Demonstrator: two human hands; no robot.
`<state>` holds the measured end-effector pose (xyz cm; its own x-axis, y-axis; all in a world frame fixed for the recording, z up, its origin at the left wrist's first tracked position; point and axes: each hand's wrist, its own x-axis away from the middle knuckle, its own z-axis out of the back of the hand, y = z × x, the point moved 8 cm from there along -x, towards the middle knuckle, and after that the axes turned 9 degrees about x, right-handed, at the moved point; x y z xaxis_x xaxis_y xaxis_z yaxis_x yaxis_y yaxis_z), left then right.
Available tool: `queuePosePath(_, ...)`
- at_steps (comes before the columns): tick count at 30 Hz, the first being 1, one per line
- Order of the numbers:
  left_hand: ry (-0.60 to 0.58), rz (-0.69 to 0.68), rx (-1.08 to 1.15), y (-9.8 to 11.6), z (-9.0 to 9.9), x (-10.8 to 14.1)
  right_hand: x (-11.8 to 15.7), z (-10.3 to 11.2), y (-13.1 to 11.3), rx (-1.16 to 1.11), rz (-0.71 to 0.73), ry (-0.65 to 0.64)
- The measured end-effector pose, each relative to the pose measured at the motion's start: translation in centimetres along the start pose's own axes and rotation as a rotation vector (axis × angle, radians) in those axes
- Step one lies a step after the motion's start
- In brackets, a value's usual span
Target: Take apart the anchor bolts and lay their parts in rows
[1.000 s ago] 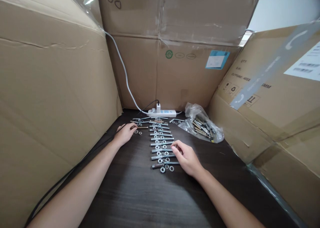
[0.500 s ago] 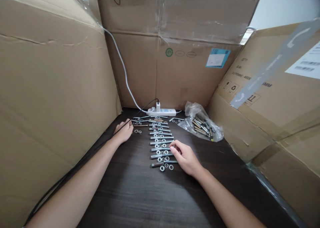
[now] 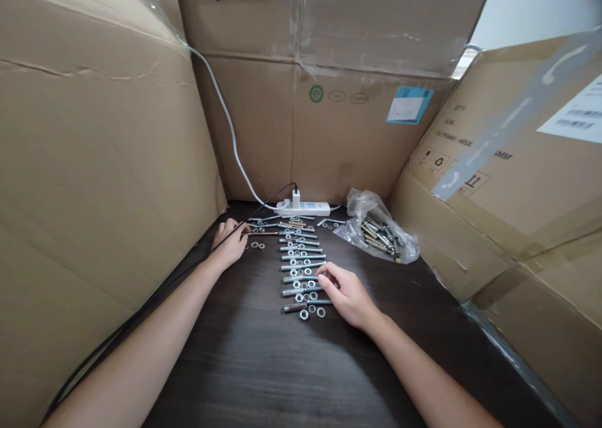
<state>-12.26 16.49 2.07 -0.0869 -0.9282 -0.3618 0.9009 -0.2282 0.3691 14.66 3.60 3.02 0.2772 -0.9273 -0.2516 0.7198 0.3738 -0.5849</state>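
Several silvery bolts lie crosswise in a column on the dark table [image 3: 226, 346], with nuts and washers between them. My right hand [image 3: 348, 295] is beside the column, thumb and forefinger closed on the right end of one bolt [image 3: 296, 279]. Farther back on the left, my left hand [image 3: 229, 243] rests low with bent fingers at the left end of a brownish bolt [image 3: 263, 233]. Its fingertips are partly hidden, but they appear closed on that end. A washer [image 3: 254, 245] and a nut [image 3: 261, 245] lie close by. The nearest bolt [image 3: 295, 307] has a dark sleeve.
A clear plastic bag [image 3: 376, 230] of bolts lies at the back right. Behind the column is a white power strip [image 3: 303, 208]. A black cable [image 3: 221, 242] passes over my left hand. Cardboard boxes [image 3: 103, 165] wall in the left, back and right.
The view has shifted slightly. My left hand has turned a little, its fingers drawn in by the brownish bolt. My right hand stays at the same bolt.
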Motion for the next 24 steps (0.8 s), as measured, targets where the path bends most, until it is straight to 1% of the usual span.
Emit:
queuePosePath(3,0.013,-0.02,0.005,0.2,0.2,0.1,0.0,0.0,-0.1,-0.001,-0.002,-0.007)
queuePosePath(6,0.001,-0.036,0.001,0.5,0.2,0.1,0.0,0.0,-0.2,-0.003,0.003,-0.014)
queuePosePath(10,-0.012,-0.021,0.02,0.4,0.2,0.0,0.1,0.0,-0.4,0.002,0.004,-0.025)
queuePosePath(13,-0.01,-0.018,0.064,0.7,0.5,0.2,0.1,-0.1,-0.5,0.001,0.009,-0.03)
queuePosePath(16,-0.049,-0.037,0.11,1.9,0.8,1.4,0.1,0.0,-0.6,-0.005,0.021,-0.02)
queuePosePath(19,-0.135,-0.106,0.122,4.1,0.7,3.5,0.1,0.5,-0.7,-0.021,0.026,0.025)
queuePosePath(21,-0.162,-0.158,0.061,5.5,0.5,4.9,0.2,1.0,-0.8,-0.039,0.034,0.064)
queuePosePath(24,-0.191,-0.14,-0.047,6.3,0.1,6.3,0.2,1.4,-1.0,-0.054,0.051,0.101)
